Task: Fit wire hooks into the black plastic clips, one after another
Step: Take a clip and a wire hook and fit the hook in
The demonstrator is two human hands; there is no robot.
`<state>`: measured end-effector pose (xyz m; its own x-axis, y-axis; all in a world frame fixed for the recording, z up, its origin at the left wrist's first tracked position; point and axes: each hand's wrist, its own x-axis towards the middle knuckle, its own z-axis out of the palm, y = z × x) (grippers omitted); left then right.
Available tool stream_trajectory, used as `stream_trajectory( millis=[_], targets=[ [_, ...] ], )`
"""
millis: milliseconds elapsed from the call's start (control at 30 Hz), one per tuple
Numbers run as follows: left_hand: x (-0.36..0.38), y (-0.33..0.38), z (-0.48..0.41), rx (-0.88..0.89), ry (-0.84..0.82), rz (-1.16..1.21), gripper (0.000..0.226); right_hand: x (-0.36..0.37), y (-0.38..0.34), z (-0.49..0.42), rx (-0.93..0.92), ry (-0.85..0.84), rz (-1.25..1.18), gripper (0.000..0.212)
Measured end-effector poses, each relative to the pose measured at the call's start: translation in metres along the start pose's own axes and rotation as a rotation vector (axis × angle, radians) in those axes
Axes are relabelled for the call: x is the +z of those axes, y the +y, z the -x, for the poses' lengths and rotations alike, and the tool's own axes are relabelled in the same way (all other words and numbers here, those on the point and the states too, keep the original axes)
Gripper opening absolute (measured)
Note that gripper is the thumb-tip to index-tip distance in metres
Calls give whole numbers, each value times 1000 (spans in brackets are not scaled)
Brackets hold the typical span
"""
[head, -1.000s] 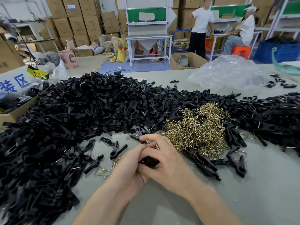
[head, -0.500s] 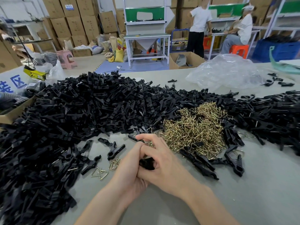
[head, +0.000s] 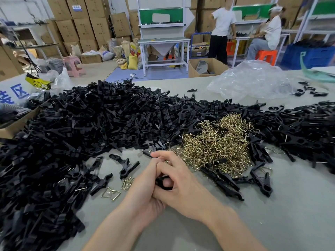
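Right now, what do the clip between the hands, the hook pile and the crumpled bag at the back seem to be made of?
The clip: black moulded plastic, dull sheen, likely rigid. The hook pile: thin bent wire, bright brassy shine, probably plated metal. The bag: thin clear plastic film, crinkled, see-through, with glinting folds.

Crumpled clear plastic bag (head: 253, 79) lies on the grey table (head: 293, 205), far side; stacked cardboard boxes (head: 81, 24), pink stool (head: 72, 65) and white workbench (head: 164, 41) stand beyond.
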<state>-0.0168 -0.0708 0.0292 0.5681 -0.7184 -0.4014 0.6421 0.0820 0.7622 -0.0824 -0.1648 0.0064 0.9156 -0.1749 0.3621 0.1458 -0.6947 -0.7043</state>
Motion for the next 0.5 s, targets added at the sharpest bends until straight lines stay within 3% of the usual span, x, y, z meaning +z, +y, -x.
stream_trajectory(
  millis=[233, 433, 500],
  targets=[
    [-3, 3, 1, 49, -43, 34, 17, 1, 5, 0, -50, 45, 50, 12],
    [-12, 11, -4, 153, 13, 40, 51, -6, 13, 1, -90, 202, 200, 25],
    [-14, 10, -6, 202, 47, 1, 46, -10, 14, 4, -74, 234, 205, 25]
  ],
)
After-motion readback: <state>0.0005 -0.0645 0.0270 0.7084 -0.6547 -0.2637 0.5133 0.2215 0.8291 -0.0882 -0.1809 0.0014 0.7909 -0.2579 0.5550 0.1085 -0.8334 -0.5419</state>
